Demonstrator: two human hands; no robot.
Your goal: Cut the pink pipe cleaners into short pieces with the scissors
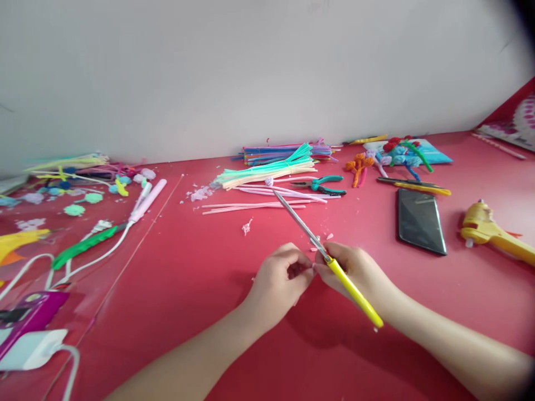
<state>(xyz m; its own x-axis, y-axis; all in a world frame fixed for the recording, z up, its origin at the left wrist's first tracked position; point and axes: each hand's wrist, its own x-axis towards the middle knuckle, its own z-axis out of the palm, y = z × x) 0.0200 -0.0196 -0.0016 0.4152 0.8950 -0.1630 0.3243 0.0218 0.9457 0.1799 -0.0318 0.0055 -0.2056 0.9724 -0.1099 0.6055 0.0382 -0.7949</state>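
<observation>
My right hand (368, 275) has yellow-handled scissors (353, 289) lodged in it, the long metal blades pointing up and to the left. Its fingertips meet those of my left hand (276, 281) over the red table (200, 312). The left fingers are curled into a pinch. Whatever sits between the fingertips is too small and hidden to make out. Just beyond the hands lie small pale pink fluff scraps (246, 226). Pink pipe cleaners (267, 205) are spread farther back.
Behind are teal-handled pliers (328, 181) and bundled pipe cleaners (267, 172). At right lie a black phone (420, 220), a utility knife (422, 188) and a yellow glue gun (480, 223). A pink-handled iron (148, 200), white cords and a green-handled tool (86, 245) occupy the left.
</observation>
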